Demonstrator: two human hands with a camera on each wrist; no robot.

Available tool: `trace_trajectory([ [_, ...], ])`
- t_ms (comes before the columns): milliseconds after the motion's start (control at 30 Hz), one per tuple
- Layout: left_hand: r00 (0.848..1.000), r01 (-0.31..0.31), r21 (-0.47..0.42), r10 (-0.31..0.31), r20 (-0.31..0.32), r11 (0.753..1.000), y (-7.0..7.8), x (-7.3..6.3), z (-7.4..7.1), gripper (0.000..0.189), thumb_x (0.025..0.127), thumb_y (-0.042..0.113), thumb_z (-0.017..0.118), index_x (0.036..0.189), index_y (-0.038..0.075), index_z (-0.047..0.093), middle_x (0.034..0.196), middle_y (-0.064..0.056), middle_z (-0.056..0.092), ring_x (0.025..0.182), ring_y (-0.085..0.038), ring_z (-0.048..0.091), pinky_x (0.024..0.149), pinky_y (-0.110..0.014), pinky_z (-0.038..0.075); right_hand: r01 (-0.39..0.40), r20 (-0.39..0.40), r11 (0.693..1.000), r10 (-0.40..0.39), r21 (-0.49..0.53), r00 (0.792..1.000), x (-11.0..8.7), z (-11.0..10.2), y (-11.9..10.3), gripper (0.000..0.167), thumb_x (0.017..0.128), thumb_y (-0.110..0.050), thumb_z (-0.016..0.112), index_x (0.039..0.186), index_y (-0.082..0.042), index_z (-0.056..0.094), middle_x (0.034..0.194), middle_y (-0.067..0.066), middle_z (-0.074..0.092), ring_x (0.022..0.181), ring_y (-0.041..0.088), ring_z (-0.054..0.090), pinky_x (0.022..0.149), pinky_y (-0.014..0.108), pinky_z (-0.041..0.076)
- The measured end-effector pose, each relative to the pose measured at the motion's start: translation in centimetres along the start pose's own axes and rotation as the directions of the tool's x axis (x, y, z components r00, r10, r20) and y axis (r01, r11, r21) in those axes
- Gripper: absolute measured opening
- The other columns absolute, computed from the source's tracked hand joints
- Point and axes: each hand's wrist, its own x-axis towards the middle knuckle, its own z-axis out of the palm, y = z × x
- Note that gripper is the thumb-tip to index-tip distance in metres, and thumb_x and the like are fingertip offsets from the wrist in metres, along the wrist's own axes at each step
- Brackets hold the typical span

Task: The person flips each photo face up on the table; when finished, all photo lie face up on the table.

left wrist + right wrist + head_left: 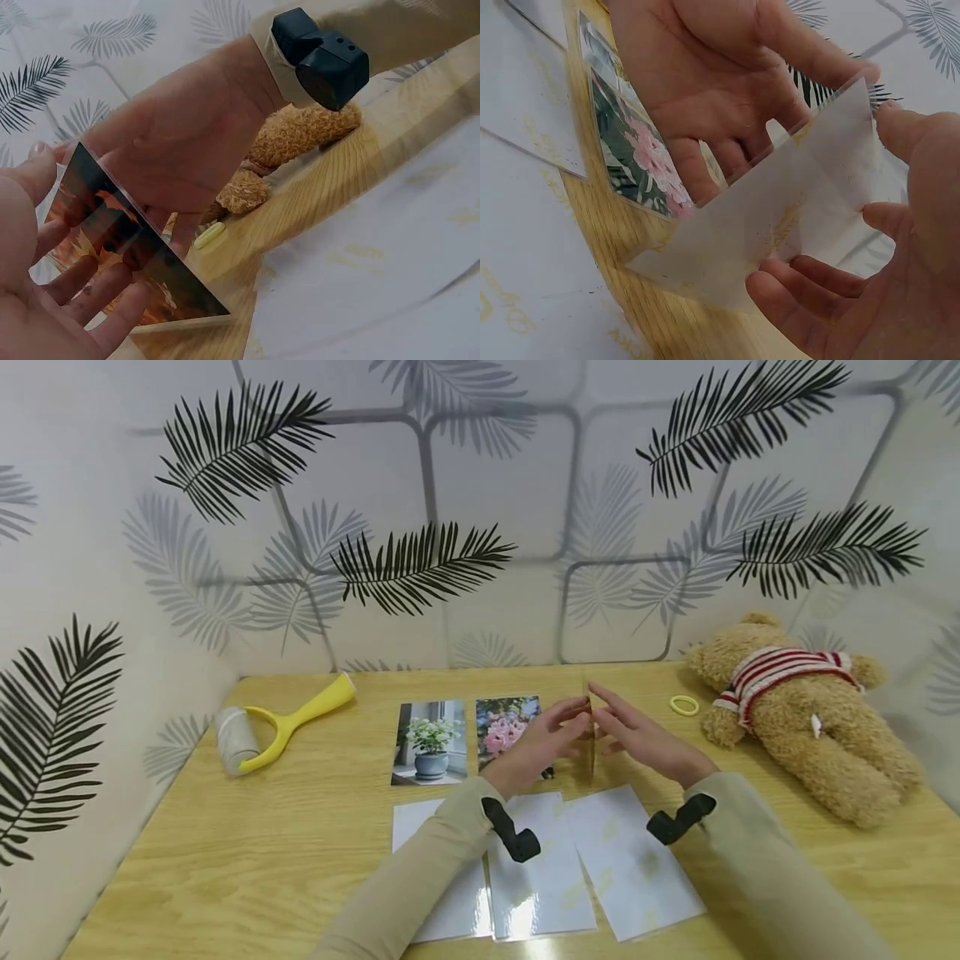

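Head view: just right of the pink-flower photo (498, 731), the left hand (536, 745) and right hand (654, 743) together grasp an upright card (590, 752), seen edge-on, its face unreadable. The left hand hides part of that photo; the left sleeve (416, 877) covers parts of the white sheets (543, 889) before it.

Left wrist view: fingers obscure the card's orange-and-dark picture.

Right wrist view: the card's pale back partly hides the left fingers; its yellow lettering is too faint to read.
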Motion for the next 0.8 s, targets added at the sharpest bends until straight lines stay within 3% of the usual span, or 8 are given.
trace_trajectory([
  [133, 1.0, -0.025, 0.212, 0.024, 0.009, 0.977, -0.4, -0.1, 0.0, 0.049, 0.101, 0.028, 0.048, 0.149, 0.021, 0.038, 0.149, -0.003, 0.04, 0.123, -0.024, 0.051, 0.1, -0.04, 0.046, 0.002, -0.01, 0.999, -0.001, 0.035, 1.0, -0.1, 0.0, -0.4, 0.065, 0.105, -0.041, 0.031, 0.155, -0.025, -0.008, 0.154, 0.027, 0.02, 0.135, 0.045, 0.031, 0.096, 0.049, 0.045],
  [267, 0.999, -0.05, 0.462, 0.038, 0.035, 0.885, -0.5, -0.1, 0.2, 0.053, 0.098, 0.019, 0.056, 0.148, 0.027, 0.04, 0.145, -0.003, 0.044, 0.119, -0.02, 0.052, 0.095, -0.031, 0.048, 0.008, -0.05, 1.0, -0.008, 0.017, 0.999, -0.6, -0.4, -0.5, 0.065, 0.105, -0.036, 0.033, 0.155, -0.029, -0.007, 0.148, 0.03, 0.03, 0.13, 0.044, 0.038, 0.091, 0.048, 0.049],
  [400, 0.996, -0.085, 0.57, 0.047, 0.082, 0.817, -0.3, -0.3, 0.3, 0.053, 0.097, 0.015, 0.058, 0.147, 0.021, 0.042, 0.142, -0.007, 0.044, 0.121, -0.021, 0.049, 0.096, -0.032, 0.047, 0.011, -0.092, 0.999, -0.016, -0.053, 0.996, -1.0, -1.0, -0.4, 0.062, 0.106, -0.03, 0.036, 0.156, -0.027, 0.0, 0.138, 0.029, 0.041, 0.111, 0.032, 0.052, 0.084, 0.045, 0.051],
  [567, 0.991, -0.12, 0.646, 0.051, 0.124, 0.754, -0.2, -0.4, 0.4, 0.043, 0.095, 0.014, 0.06, 0.137, 0.013, 0.05, 0.146, -0.007, 0.041, 0.126, -0.022, 0.048, 0.102, -0.032, 0.043, 0.019, -0.145, 0.985, -0.044, -0.172, 0.989, -1.5, -1.7, -0.1, 0.058, 0.104, -0.018, 0.041, 0.156, -0.012, 0.014, 0.122, 0.027, 0.052, 0.085, 0.015, 0.055, 0.072, 0.035, 0.049],
  [667, 0.986, -0.152, 0.712, 0.05, 0.162, 0.686, -0.2, -0.3, 0.5, 0.04, 0.094, 0.012, 0.061, 0.133, 0.009, 0.055, 0.15, -0.009, 0.038, 0.133, -0.025, 0.043, 0.107, -0.035, 0.039, 0.031, -0.172, 0.963, -0.079, -0.269, 0.982, -1.6, -2.0, 0.0, 0.055, 0.101, -0.008, 0.046, 0.151, 0.001, 0.024, 0.115, 0.029, 0.058, 0.075, 0.016, 0.056, 0.059, 0.029, 0.044],
  [800, 0.977, -0.186, 0.821, 0.015, 0.211, 0.54, -0.4, -0.1, 0.9, 0.04, 0.093, 0.014, 0.059, 0.133, 0.011, 0.057, 0.154, -0.013, 0.032, 0.14, -0.029, 0.036, 0.111, -0.042, 0.035, -0.011, -0.219, 0.904, -0.091, -0.427, 0.971, -1.7, -2.0, 0.1, 0.052, 0.095, -0.001, 0.053, 0.143, 0.009, 0.036, 0.108, 0.029, 0.064, 0.066, 0.018, 0.058, 0.047, 0.026, 0.034],
])
